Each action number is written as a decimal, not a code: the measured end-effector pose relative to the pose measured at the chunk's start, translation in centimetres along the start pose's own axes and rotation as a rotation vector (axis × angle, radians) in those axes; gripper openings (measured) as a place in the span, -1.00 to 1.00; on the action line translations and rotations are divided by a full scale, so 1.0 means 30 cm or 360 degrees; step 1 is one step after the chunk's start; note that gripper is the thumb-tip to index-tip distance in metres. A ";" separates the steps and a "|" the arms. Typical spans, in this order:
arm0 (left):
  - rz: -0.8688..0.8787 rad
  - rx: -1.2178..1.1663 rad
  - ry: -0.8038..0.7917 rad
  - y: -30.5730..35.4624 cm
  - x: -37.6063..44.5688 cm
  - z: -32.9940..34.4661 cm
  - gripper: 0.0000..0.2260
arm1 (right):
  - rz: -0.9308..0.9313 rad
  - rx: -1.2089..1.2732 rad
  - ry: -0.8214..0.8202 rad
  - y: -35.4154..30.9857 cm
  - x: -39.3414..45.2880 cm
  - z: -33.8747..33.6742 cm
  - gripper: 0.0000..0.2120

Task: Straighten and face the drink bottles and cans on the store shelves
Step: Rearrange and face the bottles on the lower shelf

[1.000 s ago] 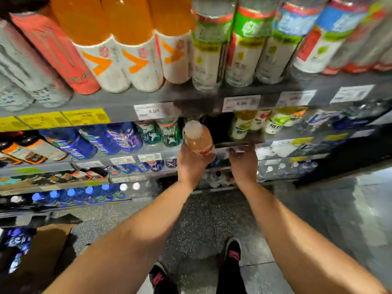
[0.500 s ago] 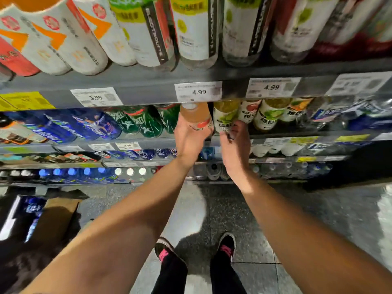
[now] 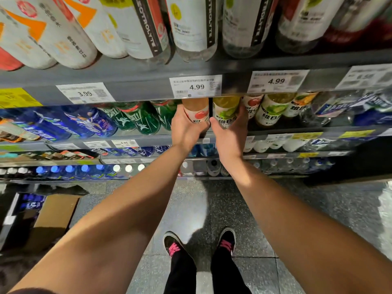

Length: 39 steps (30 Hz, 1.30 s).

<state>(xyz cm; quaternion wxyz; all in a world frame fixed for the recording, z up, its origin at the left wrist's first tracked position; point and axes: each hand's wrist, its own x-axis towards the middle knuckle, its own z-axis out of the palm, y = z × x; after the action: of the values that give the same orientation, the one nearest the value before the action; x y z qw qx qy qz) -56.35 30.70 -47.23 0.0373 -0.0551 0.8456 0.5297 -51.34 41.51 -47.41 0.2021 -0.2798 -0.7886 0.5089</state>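
Floor: black shoes with pink laces are standing on the grey speckled tile floor at lower centre; a brown cardboard box is lying at lower left.
Left hand: the left hand, centre frame, is wrapping around the base of the peach-coloured plastic drink bottle with a red fruit on its white label, clamping it from below.
Right hand: the right hand, just beside the left, is cupping the yellow-green plastic bottle with a lime label; fingers are reaching behind it, so I cannot tell how firmly it is closing.
Bottles' place: both are standing side by side at the front of the grey metal shelf, under the white 4.99 price tag.
Handling: full bottles are likely weighing noticeably; smooth film labels may be slipping, so gripping low on the stiff body and twisting seems wise.
Beyond: green bottles are sitting left, more lime-label bottles right.
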 end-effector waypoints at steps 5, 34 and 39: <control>-0.0030 -0.0045 -0.0054 -0.023 0.015 -0.018 -0.45 | 0.0127 -0.0123 0.0099 -0.021 0.024 0.044 -0.16; -0.0037 -0.0153 -0.0369 0.080 -0.018 0.173 -0.43 | 0.0068 0.0079 0.0148 0.084 0.010 -0.234 -0.26; 0.0220 -0.0306 -0.0032 0.074 -0.115 0.077 -0.67 | 0.0107 0.0008 0.0139 0.040 -0.046 -0.189 -0.27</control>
<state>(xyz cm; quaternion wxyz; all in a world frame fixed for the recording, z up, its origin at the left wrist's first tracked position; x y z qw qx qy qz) -53.23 33.93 -45.85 0.0036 0.0053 0.7923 0.6101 -46.57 44.91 -46.29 0.2197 -0.3276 -0.7678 0.5048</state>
